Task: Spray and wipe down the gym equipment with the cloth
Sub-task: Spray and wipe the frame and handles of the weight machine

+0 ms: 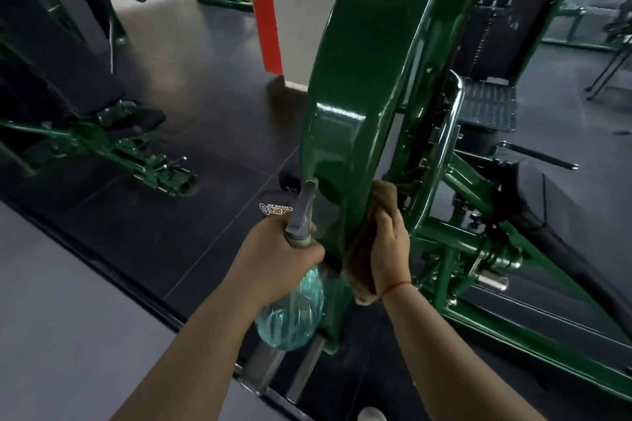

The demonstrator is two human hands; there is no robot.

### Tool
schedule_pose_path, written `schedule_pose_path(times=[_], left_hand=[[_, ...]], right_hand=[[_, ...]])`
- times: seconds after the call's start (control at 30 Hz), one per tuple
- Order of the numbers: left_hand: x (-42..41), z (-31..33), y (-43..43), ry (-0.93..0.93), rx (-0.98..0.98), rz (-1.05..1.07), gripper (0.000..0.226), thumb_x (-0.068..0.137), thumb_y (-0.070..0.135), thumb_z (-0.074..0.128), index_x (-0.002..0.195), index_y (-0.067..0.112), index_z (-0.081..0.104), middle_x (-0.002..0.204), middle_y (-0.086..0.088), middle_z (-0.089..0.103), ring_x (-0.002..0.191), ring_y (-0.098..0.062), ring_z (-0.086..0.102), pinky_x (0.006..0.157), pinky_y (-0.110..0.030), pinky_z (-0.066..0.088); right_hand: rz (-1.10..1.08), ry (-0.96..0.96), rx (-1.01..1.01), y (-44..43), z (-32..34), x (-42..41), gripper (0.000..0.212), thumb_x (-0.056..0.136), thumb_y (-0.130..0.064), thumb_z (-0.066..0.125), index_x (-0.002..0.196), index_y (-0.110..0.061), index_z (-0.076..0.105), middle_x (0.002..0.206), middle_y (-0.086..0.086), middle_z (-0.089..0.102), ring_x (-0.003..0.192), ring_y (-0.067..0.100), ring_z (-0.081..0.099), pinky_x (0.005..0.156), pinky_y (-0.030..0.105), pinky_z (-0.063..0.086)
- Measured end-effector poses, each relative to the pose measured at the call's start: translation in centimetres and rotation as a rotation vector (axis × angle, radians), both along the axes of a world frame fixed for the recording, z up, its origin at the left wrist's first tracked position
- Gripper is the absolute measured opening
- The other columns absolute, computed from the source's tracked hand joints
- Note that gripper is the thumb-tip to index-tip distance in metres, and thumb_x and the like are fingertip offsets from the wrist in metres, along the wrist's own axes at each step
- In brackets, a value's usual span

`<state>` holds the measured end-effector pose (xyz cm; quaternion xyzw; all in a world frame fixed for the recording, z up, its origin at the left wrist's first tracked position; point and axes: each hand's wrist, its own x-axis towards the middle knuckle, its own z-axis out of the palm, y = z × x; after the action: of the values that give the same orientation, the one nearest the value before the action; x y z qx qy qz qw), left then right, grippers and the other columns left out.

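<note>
– Head view: how is the spray bottle (290,314) held, and why?
– It is gripped at the neck by the left hand (273,256), with the fingers curled round it just under the trigger head. The nozzle is aimed up at the lower edge of the machine's green cover (359,79). Kept that close, it is judged ready for a squirt without being set down.
– And the cloth?
– The brown cloth (359,263) is pressed against the right side of that same lower edge by the right hand (390,249), whose fingers are laid fairly flat over it. It is bunched under the palm, and its end hangs below the wrist. Whether the thumb is hooked behind it cannot be told.
– Why there?
– The edge is narrow and curved, so the cloth seems to be folded along it. The chrome rail (448,147) just to the right is touched by neither hand.
</note>
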<state>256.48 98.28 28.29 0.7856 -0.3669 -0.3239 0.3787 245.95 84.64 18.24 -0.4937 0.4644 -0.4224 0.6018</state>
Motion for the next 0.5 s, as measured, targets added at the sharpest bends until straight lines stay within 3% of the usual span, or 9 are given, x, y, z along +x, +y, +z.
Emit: schedule_pose_path(times=[0.1,0.17,0.2,0.27,0.3,0.4,0.5], left_hand=[[-0.6,-0.2,-0.3,0.054,0.018,0.055,0.041,0.083,0.012,0.066,0.052,0.026,0.044,0.049,0.009,0.039,0.047,-0.011,0.033,0.046,-0.024,0.031],[-1.0,-0.2,-0.5,0.063,0.015,0.09,0.037,0.083,0.011,0.066,0.057,0.018,0.041,0.051,0.0,0.04,0.05,-0.013,0.036,0.046,-0.026,0.032],[-1.2,-0.2,-0.5,0.056,0.003,0.102,0.027,0.083,0.011,0.067,0.063,0.013,0.049,0.055,-0.008,0.048,0.051,-0.014,0.04,0.046,-0.026,0.035],[-1.7,0.1,-0.8,0.037,-0.016,0.152,0.006,0.083,0.011,0.069,0.081,0.016,0.066,0.073,-0.01,0.066,0.053,-0.014,0.052,0.048,-0.021,0.043],[-2.0,0.0,-0.9,0.02,-0.028,0.18,0.008,0.082,0.012,0.07,0.085,0.02,0.068,0.077,-0.007,0.068,0.055,-0.016,0.057,0.05,-0.02,0.045],[-2.7,0.0,-1.5,-0.043,-0.083,0.288,0.011,0.081,0.013,0.072,0.082,0.02,0.064,0.074,-0.004,0.066,0.06,-0.028,0.058,0.054,-0.029,0.047],[-3.7,-0.1,-2.1,-0.04,-0.127,0.391,0.011,0.08,0.011,0.071,0.081,0.014,0.061,0.069,-0.008,0.061,0.054,-0.021,0.05,0.054,-0.033,0.044]], right_hand=[[0.146,-0.062,0.064,-2.9,2.8,-0.7,0.027,0.093,-0.027,0.052,0.109,-0.018,0.072,0.105,0.013,0.074,0.105,0.037,0.068,0.096,0.05,0.054],[0.248,-0.154,0.053,-4.9,6.2,-0.4,0.025,0.1,-0.019,0.05,0.105,-0.01,0.072,0.095,0.011,0.076,0.091,0.03,0.072,0.087,0.043,0.059],[0.32,-0.197,0.054,-5.8,7.9,-0.1,0.026,0.103,-0.015,0.046,0.101,-0.01,0.072,0.086,0.008,0.076,0.08,0.023,0.072,0.079,0.036,0.06],[0.468,-0.267,0.081,-7.0,11.0,1.2,0.04,0.105,-0.011,0.041,0.082,-0.012,0.073,0.069,0.002,0.071,0.06,0.014,0.067,0.062,0.025,0.058],[0.526,-0.276,0.109,-7.3,12.0,1.9,0.051,0.105,-0.011,0.04,0.067,-0.013,0.073,0.06,0.001,0.067,0.052,0.012,0.064,0.055,0.022,0.055],[0.68,-0.214,0.16,-7.7,13.3,3.6,0.076,0.107,-0.006,0.033,0.036,-0.014,0.059,0.039,-0.002,0.051,0.032,0.006,0.051,0.038,0.016,0.044],[0.864,-0.097,0.162,-7.8,13.9,3.5,0.075,0.106,0.002,0.031,0.036,-0.013,0.052,0.031,-0.004,0.046,0.027,0.002,0.046,0.037,0.012,0.039]])
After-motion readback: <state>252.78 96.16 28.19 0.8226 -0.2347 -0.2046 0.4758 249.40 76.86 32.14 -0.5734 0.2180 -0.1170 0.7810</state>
